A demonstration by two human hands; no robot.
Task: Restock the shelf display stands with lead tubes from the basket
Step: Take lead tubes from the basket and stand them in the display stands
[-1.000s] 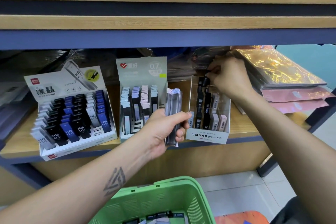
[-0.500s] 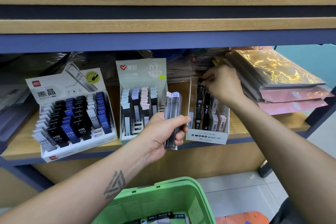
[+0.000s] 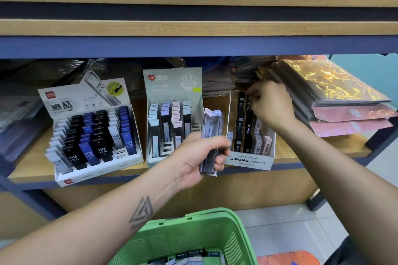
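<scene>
Left hand (image 3: 197, 158) is gripping a bundle of lead tubes (image 3: 211, 142), translucent grey with pale caps, long axis upright, at the shelf's front edge (image 3: 32, 178). Right hand (image 3: 272, 104) is pinching a dark tube (image 3: 247, 101) at the rear of the MONO stand (image 3: 249, 160).

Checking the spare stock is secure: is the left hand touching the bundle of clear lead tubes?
Touching. The head view shows the left hand with fingers and thumb wrapped round the bundle of clear lead tubes, held upright before the shelf.
</scene>
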